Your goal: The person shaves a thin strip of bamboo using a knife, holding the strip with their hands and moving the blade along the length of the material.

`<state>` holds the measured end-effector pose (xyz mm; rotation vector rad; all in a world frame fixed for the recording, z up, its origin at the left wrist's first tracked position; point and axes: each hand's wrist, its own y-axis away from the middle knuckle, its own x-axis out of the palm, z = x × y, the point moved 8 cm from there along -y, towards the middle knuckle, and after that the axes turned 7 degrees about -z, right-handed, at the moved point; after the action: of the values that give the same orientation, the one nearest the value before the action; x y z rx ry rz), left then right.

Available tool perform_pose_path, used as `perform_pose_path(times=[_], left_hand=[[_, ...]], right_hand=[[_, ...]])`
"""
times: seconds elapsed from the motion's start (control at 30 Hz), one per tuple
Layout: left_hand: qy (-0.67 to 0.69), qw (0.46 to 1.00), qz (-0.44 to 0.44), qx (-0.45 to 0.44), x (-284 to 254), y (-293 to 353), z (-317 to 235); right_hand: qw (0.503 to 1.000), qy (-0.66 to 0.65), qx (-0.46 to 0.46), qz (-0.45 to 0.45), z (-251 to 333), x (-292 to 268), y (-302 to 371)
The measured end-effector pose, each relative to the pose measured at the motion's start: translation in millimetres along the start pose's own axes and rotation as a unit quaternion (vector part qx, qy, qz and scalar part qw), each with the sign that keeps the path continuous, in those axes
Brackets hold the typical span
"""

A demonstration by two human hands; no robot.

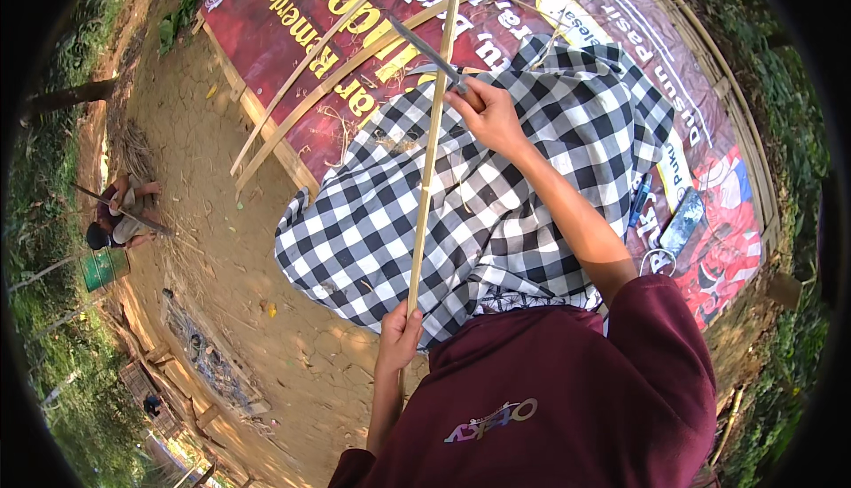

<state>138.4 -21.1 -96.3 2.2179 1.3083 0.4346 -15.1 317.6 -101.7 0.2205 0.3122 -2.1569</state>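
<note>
My left hand is closed around the lower part of a long, pale bamboo strip. The strip slants up across my lap and past the top of the view. In my right hand is the handle of a knife, its dark, narrow blade pointing up and left. The blade crosses the strip near my right fingers; whether its edge touches the strip I cannot tell. A black-and-white checked cloth covers my legs beneath both hands, with fine shavings lying on it.
Two bamboo strips lie across a printed red banner ahead. To my right are a phone, a blue pen-like object and a ring. Far left, another person crouches on bare ground near a green container.
</note>
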Motion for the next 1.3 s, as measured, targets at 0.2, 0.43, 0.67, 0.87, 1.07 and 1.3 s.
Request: perform_pose_path(times=[0.2, 0.43, 0.67, 0.87, 1.07, 1.3], left_hand=[[0.027, 0.999, -0.015, -0.02, 0, 9, 21], [0.028, 0.996, -0.079, -0.022, -9, -10, 20], [-0.001, 0.994, -0.107, 0.013, -5, -51, 8], [-0.225, 0.95, -0.18, 0.117, -5, -82, -2], [-0.207, 0.958, -0.194, 0.036, -12, -85, 14], [-0.199, 0.962, -0.18, 0.053, -9, -91, 12]], right_hand=[[0.967, -0.095, 0.033, -0.236, -11, -68, -33], [0.993, 0.08, 0.009, 0.087, 9, -24, 38], [0.953, 0.012, 0.076, 0.294, 22, 38, 190], [0.978, 0.075, -0.03, 0.194, 47, -28, 178], [0.89, 0.378, 0.058, -0.246, -7, -262, 147], [0.706, 0.521, 0.448, -0.171, -157, -442, 279]])
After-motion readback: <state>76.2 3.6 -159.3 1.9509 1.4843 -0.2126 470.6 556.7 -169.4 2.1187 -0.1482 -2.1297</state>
